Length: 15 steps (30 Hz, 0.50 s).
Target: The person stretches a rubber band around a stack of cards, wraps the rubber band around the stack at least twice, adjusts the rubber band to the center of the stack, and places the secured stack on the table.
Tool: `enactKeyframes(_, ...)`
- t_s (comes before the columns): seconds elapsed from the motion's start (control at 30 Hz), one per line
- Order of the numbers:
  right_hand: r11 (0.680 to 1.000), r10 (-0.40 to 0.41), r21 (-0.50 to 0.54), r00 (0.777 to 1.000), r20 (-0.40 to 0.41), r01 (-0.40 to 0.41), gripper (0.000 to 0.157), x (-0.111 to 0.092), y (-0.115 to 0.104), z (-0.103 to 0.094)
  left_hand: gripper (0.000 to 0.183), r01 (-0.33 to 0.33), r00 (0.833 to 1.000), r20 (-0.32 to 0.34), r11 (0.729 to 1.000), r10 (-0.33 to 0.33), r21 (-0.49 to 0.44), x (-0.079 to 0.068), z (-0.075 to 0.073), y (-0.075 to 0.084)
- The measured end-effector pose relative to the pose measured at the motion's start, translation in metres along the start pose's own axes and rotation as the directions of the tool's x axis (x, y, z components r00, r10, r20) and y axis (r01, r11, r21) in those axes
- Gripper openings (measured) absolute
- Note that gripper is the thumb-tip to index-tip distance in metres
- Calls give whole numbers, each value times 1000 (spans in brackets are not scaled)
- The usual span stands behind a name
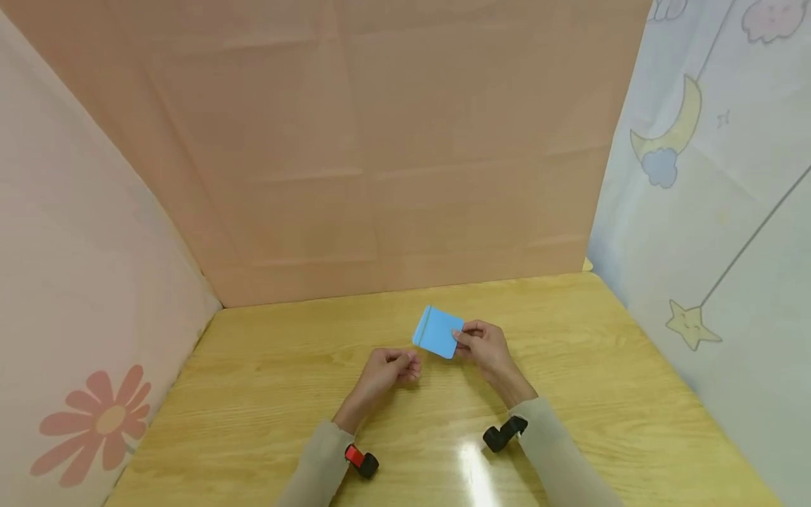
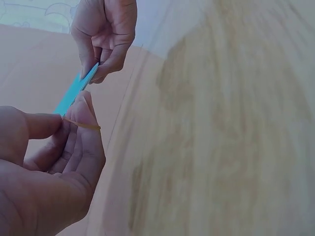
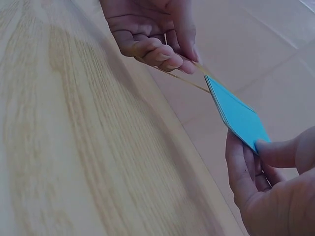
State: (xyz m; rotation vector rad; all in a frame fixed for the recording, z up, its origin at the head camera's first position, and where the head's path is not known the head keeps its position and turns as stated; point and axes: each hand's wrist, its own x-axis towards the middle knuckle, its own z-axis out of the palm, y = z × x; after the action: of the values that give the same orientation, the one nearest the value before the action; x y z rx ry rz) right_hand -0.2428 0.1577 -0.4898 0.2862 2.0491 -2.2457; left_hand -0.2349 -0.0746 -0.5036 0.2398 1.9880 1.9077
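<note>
Over the table, my right hand [image 1: 489, 353] pinches a thin stack of square blue cards [image 1: 442, 335] by its right edge, thumb on top and fingers beneath. A yellowish rubber band [image 3: 183, 80] runs around the stack near its left side. Seen from the right wrist, two strands of it stretch away from the cards to my left hand [image 3: 153, 34]. That hand, just left of the stack in the head view, holds the stretched band between thumb and curled fingers. In the left wrist view the band [image 2: 82, 124] loops over its fingers close to the card edge.
Beneath the hands is a wood-grain table [image 1: 272, 394]. A plain tan sheet [image 1: 380, 155] stands along its far edge. Printed cloth walls flank it, with a flower [image 1: 108, 422] on the left and a moon [image 1: 678, 127] on the right. Each wrist wears a black camera strap.
</note>
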Motion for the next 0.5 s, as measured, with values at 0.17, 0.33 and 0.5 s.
enactKeyframes(0.17,1000,-21,-3,1000,13,21,22,0,-4,1,37,-3,1000,-2,999,3,-42,1,-1,0)
enactKeyframes(0.33,1000,-16,0,1000,7,16,24,-1,-7,1,33,5,999,48,998,-2,-60,-1,-2,-1)
enactKeyframes(0.5,1000,-25,10,1000,-2,25,25,-1,-7,1,30,3,992,124,998,5,-57,-4,-3,-1)
